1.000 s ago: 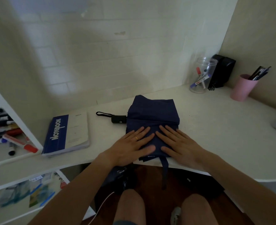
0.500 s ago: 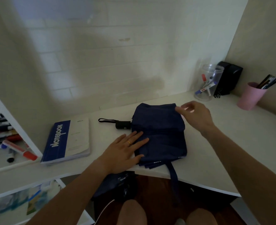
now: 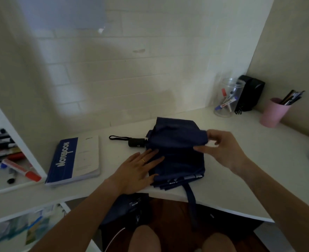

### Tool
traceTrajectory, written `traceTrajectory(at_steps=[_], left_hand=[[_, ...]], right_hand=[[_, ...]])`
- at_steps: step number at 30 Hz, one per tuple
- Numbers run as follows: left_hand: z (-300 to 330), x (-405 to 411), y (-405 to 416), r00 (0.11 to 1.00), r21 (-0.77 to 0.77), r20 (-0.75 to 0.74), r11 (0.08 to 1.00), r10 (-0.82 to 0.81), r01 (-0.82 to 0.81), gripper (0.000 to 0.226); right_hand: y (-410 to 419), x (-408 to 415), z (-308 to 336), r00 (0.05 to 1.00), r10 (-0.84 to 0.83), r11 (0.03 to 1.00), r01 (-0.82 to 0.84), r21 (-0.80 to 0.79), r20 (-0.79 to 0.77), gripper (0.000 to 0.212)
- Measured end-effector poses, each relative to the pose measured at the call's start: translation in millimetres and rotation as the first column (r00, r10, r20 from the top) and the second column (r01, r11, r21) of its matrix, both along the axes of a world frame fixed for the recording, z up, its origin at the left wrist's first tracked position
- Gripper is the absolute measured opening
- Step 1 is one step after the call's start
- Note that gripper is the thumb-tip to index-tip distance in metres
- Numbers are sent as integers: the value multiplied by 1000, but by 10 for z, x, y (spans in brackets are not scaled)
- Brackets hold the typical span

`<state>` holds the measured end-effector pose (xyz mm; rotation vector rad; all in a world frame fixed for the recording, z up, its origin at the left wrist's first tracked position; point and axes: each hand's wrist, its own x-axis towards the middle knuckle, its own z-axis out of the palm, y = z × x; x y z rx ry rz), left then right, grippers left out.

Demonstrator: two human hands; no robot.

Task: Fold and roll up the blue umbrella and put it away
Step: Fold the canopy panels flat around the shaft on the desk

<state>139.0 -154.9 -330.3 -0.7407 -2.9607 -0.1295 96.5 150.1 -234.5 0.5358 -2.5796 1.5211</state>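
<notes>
Step in hand: the far flap of the dark-blue fabric folding umbrella [image 3: 177, 151] is being drawn over for rolling.
Location: the umbrella is being kept flat on the white worktop [image 3: 241, 160], its black stub handle [image 3: 136, 142] pointing left and its strap [image 3: 191, 200] hanging off the near edge.
Left hand [image 3: 137, 170]: being held open and flat, pressing the near-left canopy.
Right hand [image 3: 221, 150]: being closed in a pinch on the far-right fabric edge.
Technique: the canopy is best being pinned while folds are being pulled taut and aligned.
Count: one umbrella, one blue-and-white notebook [image 3: 75, 159], one pink plastic cup [image 3: 273, 113], one clear jar [image 3: 226, 99].
</notes>
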Motion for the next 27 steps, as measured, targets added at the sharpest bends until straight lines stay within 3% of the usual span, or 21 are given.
traceTrajectory(at_steps=[4, 6, 8, 10, 13, 17, 21, 24, 27], left_hand=[[70, 46, 36, 998, 38, 47, 999, 30, -32, 87], [124, 83, 71, 997, 138, 66, 989, 42, -51, 79], [125, 138, 84, 995, 306, -42, 949, 91, -74, 64], [119, 214, 90, 959, 500, -104, 848, 262, -177, 56], [198, 342, 185, 940, 729, 22, 638, 341, -248, 52], [293, 408, 354, 974, 816, 156, 534, 161, -219, 49], [385, 417, 410, 957, 880, 98, 425, 273, -212, 34], [377, 411, 402, 952, 885, 102, 410, 289, -220, 27], [365, 425, 399, 969, 895, 212, 374, 123, -243, 19]], right_hand=[[98, 308, -431, 996, 30, 990, -19, 142, -79, 28], [106, 372, -580, 998, 49, 985, -41, 167, -47, 31], [103, 399, -674, 999, 40, 984, -37, 176, -15, 35], [99, 419, -709, 999, 48, 987, -47, 153, -1, 39], [106, 430, -694, 998, 57, 993, -60, 101, 34, 39], [94, 439, -670, 998, 53, 994, -56, 94, 39, 40], [108, 425, -685, 997, 66, 993, -70, 92, 46, 35], [114, 403, -707, 998, 54, 991, -58, 118, 38, 32], [111, 379, -710, 999, 42, 986, -46, 163, 31, 25]])
